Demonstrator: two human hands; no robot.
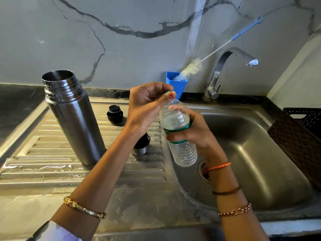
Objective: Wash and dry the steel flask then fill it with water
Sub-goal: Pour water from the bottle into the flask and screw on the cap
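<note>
The open steel flask stands upright on the ribbed drainboard, left of my hands. Its black stopper sits behind it, and its steel cup lid lies partly hidden under my left forearm. My right hand grips a clear plastic water bottle around its green label, holding it tilted over the sink's left edge. My left hand pinches the bottle's green cap between thumb and fingers.
The steel sink basin lies to the right, with the tap behind it. A blue holder with a bottle brush leans at the wall. A dark woven basket sits at the sink's right edge. Water pools on the drainboard.
</note>
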